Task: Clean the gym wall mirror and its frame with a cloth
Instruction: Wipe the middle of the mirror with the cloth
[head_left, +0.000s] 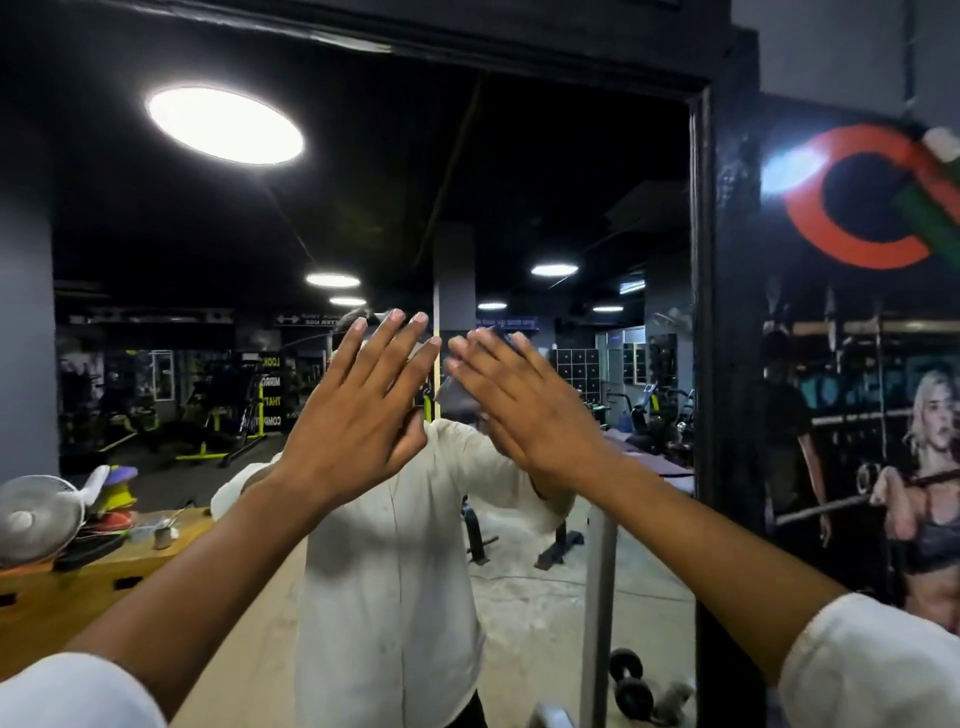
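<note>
**Containers.** We list one small cup (163, 538) on the wooden table (78, 587) at lower left. Its contents are too small to tell. On the same table stand a white fan (36, 514) and a heap of coloured items. A bank of lockers (576, 364) shows far back in the reflection.

**Task item.** The mirror (519, 182) is a large wall glass that fills most of the view straight ahead of us. It reflects a dark gym, round ceiling lights (226, 124) and a person in a white shirt. Its frame (704, 312) is black, and we see its top rail and right upright.

**Hands.** Our left hand (358, 415) and right hand (524, 410) are raised side by side before the glass, backs toward us and fingertips close together. Each grip is slack, with fingers straight and curled round nothing. A dark grey patch (457, 397) shows past the right hand. We cannot tell whether it is the cloth.

**Room.** A poster (857, 415) with a red letter and a weightlifter covers the wall just right of the frame. Dumbbells (631, 686) lie on the pale floor (524, 613) at the lower edge.
</note>
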